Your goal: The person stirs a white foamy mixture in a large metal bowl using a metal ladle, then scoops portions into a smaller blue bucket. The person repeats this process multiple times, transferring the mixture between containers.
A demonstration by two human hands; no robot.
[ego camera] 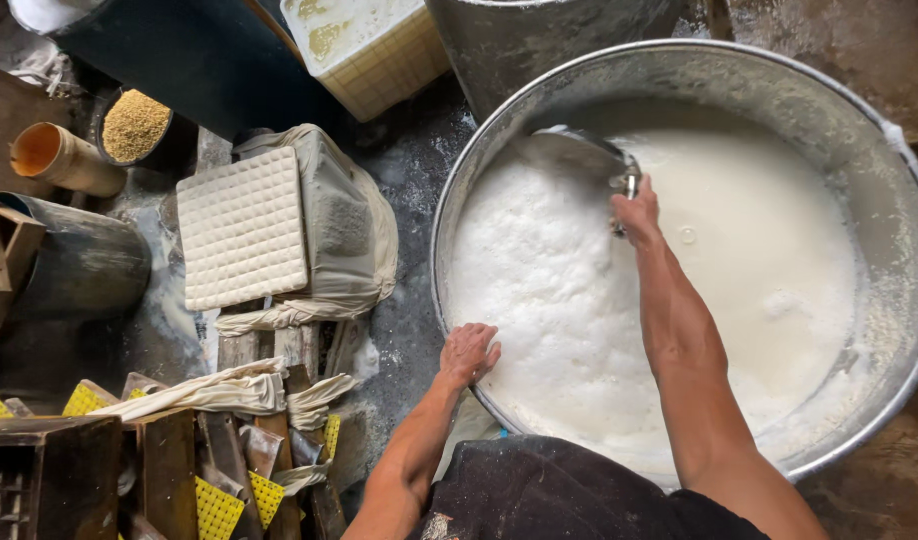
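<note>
Item: metal ladle [579, 152], shallow bowl, short handle. Location: inside the large metal basin [879, 170], at the far side, bowl tipped just above the foamy white liquid [579, 290]. Handling, judged: rigid, light when empty, heavier once filled; wet handle likely slippery, best taken well up the handle. Right hand [635, 212]: fingers clenched round the handle end, ladle bowl extending up and left of the knuckles. Left hand [468, 354]: fingers spread loose, gripping nothing, resting on the basin's near rim. Adjacent: cloth-wrapped block [344, 225] beside white gridded board [241, 227], on the floor
</note>
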